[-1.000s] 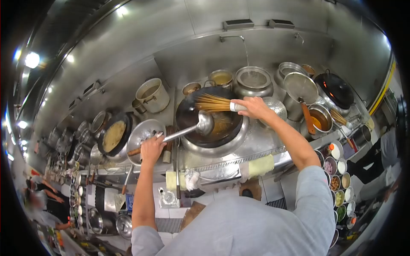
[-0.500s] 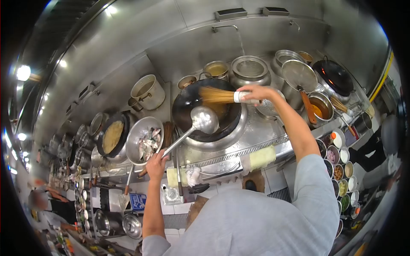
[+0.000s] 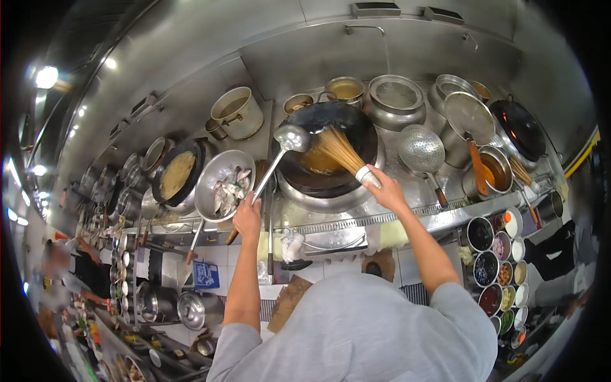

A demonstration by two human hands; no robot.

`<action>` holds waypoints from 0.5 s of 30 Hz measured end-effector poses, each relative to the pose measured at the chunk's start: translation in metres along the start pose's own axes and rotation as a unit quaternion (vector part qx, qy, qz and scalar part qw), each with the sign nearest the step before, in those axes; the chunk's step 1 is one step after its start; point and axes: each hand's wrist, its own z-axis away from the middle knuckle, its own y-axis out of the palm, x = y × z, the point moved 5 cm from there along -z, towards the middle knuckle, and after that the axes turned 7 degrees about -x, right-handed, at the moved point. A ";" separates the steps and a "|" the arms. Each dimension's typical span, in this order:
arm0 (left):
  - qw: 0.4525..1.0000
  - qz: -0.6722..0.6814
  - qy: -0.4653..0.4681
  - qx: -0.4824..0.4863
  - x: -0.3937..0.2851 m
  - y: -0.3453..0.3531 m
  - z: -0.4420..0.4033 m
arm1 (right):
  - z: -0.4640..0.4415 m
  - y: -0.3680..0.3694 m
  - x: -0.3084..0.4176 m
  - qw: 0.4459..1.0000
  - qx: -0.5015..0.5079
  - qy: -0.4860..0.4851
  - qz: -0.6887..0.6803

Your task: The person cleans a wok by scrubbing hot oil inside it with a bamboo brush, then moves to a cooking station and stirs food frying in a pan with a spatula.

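Note:
My left hand point(image 3: 247, 216) is closed around the handle of a large steel ladle point(image 3: 293, 138). The ladle's bowl is raised at the left rim of a black wok point(image 3: 364, 121). In my right hand point(image 3: 386, 190) is the white-bound grip of a bamboo wok brush point(image 3: 344, 149). Its splayed bristles reach down into the wok, where brownish liquid point(image 3: 321, 163) lies at the bottom. Just left of the ladle handle sits a steel bowl point(image 3: 205, 186) with silvery, fish-like pieces point(image 3: 230, 191) in it.
A perforated skimmer point(image 3: 421, 148) lies right of the wok, near a mesh strainer point(image 3: 470, 118) on a pot. Lidded pots point(image 3: 396, 95) stand behind. Left are a tall pot point(image 3: 237, 113) and a pan of yellowish food point(image 3: 177, 175). Condiment tubs point(image 3: 480, 234) line the right; a co-worker point(image 3: 89, 270) is far left.
The brush has swung from lying sideways to slanting toward me, its bristles lower in the wok. My right hand came nearer my body. The ladle bowl moved up to the wok's left rim.

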 end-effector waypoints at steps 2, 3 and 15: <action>1.000 0.022 0.008 -0.020 -0.004 -0.008 -0.003 | -0.001 -0.005 0.026 0.990 -0.082 -0.048 -0.100; 1.000 0.021 0.012 -0.017 -0.001 -0.010 -0.002 | -0.009 -0.005 0.027 0.990 -0.084 -0.044 -0.101; 0.991 0.069 0.112 -0.013 0.028 -0.047 -0.021 | -0.053 -0.017 0.050 0.969 -0.004 -0.247 0.003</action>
